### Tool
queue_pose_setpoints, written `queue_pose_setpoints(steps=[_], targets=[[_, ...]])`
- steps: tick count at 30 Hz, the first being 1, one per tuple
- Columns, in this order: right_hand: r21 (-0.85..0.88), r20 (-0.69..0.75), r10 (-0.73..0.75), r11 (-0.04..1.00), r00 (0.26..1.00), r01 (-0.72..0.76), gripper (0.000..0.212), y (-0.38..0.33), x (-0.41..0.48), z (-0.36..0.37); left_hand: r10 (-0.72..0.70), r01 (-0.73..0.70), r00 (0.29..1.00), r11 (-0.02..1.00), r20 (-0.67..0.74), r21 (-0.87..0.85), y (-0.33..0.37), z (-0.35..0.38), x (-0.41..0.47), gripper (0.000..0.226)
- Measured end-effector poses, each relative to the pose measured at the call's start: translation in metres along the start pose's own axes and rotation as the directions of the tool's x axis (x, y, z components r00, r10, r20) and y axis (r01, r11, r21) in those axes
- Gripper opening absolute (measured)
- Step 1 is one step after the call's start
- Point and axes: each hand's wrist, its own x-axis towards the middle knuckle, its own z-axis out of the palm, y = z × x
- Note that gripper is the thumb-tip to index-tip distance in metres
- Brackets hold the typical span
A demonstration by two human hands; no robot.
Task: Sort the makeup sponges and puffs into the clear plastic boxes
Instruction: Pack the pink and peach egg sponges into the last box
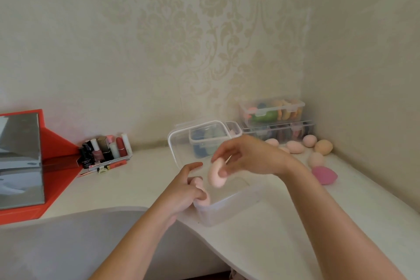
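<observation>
The white worktop [284, 223] runs into a wallpapered corner. A red case [56, 150] with a mirror [20, 154] stands at its left end.

An open clear box [227, 209] sits near the front edge, at centre, with its lid [181, 143] raised behind it. A small box [209, 141] of blue sponges shows through the lid. Two closed boxes [271, 111] are stacked in the right corner; the upper one holds mixed coloured puffs. Cosmetic bottles [106, 150] stand grouped beside the red case.

The right hand [250, 157] is above the open box. Its fingers [221, 153] and thumb pinch a pale pink sponge [216, 174], held clear of the box floor. The left hand [181, 193] is at the box's near-left rim, fingers curled around a second pink sponge [204, 199].

Loose peach sponges [295, 146] lie in front of the stacked boxes. A magenta sponge [323, 175] lies nearer, to the right of the right forearm.
</observation>
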Motion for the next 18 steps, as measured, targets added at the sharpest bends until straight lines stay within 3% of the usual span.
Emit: queue_pose_setpoints(steps=[3, 6, 14, 18], targets=[[-0.052, 0.229, 0.025, 0.999, 0.973, -0.013, 0.028, -0.001, 0.008, 0.010, -0.011, 0.011, 1.000, 1.000, 0.015, -0.015, -0.001, -0.001, 0.002, 0.067], [-0.085, 0.303, 0.044, 0.996, 0.952, -0.019, 0.028, -0.002, 0.014, 0.026, -0.012, 0.012, 1.000, 1.000, 0.006, -0.009, 0.000, 0.001, 0.004, 0.066], [-0.275, 0.143, -0.001, 0.961, 0.990, 0.041, 0.008, -0.006, 0.013, 0.048, -0.028, 0.025, 0.999, 0.997, -0.041, -0.069, 0.004, 0.002, 0.008, 0.066], [-0.398, 0.051, 0.011, 0.917, 0.999, 0.010, 0.017, -0.005, 0.018, 0.060, -0.029, 0.023, 0.998, 0.992, -0.047, -0.120, 0.005, 0.003, 0.005, 0.064]])
